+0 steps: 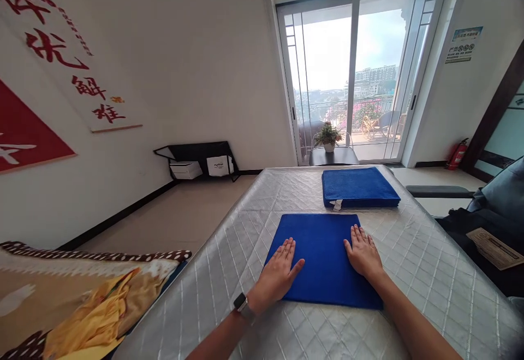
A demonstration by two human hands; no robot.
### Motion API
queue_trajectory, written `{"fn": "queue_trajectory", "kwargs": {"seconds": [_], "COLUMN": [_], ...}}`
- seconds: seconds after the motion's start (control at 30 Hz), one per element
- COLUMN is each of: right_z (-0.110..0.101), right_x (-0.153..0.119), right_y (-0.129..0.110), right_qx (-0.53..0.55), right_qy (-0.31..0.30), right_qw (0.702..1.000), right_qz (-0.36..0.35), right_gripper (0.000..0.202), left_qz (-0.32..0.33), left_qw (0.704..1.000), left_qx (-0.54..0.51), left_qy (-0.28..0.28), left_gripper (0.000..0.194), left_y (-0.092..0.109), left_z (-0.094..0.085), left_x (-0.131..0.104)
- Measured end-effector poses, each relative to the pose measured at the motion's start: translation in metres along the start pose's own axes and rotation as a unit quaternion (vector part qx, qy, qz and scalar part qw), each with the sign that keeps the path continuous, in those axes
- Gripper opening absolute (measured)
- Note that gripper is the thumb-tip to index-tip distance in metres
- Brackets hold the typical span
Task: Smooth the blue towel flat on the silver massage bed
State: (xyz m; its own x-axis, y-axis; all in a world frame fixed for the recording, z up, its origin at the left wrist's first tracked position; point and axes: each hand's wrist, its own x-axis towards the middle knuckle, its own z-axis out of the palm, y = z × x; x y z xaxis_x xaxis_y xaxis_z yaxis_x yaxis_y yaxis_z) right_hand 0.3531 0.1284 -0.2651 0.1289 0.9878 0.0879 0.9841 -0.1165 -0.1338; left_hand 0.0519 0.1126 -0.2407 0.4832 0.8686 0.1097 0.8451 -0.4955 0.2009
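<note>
A blue cloth (321,256), flat and roughly rectangular, lies on the silver quilted table cover (229,272). My left hand (279,270) rests on its left edge, fingers stretched out and thumb apart, with a watch on the wrist. On the cloth's right edge lies my right hand (363,251), palm down, fingers extended and thumb out to the left. Neither hand grasps anything. Just beyond the cloth sits a neat stack of folded blue cloths (360,185) with a white tag at its front left corner.
A potted plant (328,137) stands on a chair (333,156) past the table's far edge. Yellow clothing (92,316) lies on a patterned blanket (24,278) at the lower left. Dark bags (466,234) are at the right.
</note>
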Motion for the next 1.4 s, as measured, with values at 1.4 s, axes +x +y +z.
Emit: {"fn": "queue_trajectory", "kwargs": {"seconds": [1.4], "right_z": [-0.014], "right_x": [0.027], "right_y": [-0.016], "right_qx": [-0.073], "right_qy": [-0.032], "right_qw": [0.997], "right_qz": [0.006], "right_gripper": [0.066], "left_qz": [-0.111], "left_qw": [0.992], "left_qx": [0.014], "left_qy": [0.064], "left_gripper": [0.089], "left_y": [-0.064], "left_z": [0.02], "left_x": [0.071]}}
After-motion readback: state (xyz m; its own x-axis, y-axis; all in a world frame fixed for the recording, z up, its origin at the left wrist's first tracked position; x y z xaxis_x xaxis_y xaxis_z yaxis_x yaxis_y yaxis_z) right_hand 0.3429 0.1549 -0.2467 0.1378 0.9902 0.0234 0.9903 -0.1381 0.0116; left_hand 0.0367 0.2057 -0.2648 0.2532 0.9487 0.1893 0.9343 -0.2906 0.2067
